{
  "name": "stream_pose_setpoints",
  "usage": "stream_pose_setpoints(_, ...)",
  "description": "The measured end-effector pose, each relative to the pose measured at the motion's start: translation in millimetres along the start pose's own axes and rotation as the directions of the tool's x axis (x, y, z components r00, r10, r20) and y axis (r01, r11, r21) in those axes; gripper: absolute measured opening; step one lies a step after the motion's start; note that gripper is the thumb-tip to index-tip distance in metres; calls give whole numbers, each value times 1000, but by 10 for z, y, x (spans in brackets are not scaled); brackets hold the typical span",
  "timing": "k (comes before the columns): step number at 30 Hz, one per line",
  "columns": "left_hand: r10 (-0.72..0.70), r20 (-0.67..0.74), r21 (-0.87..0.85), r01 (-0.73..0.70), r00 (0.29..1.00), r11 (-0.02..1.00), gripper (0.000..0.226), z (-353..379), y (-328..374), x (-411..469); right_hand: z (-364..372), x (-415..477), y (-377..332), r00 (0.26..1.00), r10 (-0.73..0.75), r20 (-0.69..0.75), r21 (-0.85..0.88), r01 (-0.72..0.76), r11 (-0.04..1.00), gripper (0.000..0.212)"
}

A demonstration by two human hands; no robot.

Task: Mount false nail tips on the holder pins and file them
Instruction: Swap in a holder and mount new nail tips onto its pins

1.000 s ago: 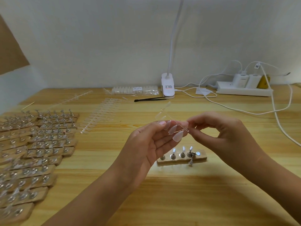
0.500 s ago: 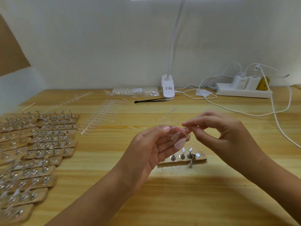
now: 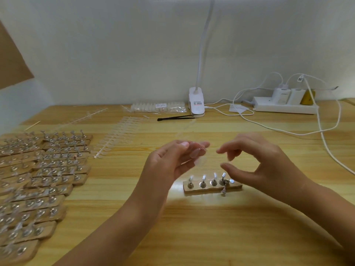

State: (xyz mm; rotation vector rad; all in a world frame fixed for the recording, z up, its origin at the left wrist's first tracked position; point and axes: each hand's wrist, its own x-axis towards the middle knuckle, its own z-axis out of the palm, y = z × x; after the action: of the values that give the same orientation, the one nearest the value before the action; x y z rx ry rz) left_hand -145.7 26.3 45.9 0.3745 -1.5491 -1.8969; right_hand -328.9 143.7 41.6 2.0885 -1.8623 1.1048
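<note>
nail tip strip [image 3: 201, 160] | in left hand [image 3: 169, 162] | right hand [image 3: 265, 160] apart | holder [image 3: 211, 188] below

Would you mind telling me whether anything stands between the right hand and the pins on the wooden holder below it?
Nothing visible does: the right hand hangs just over the right end of the holder, with only air between. One pin lies toppled against its front edge.
</note>
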Motion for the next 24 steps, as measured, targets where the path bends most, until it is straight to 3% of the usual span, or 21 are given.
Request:
stream_pose_setpoints(4, 10, -95, -23, -13, 995, 1000, 40, -59, 14, 27, 38, -78, 121, 991, -40, 124, -45, 46, 998, 16)
stream_pose_setpoints(24, -39, -98, 21, 41, 994, 999, 37, -69, -34, 43, 103, -75, 123, 981, -118, 153, -64, 129, 990, 15)
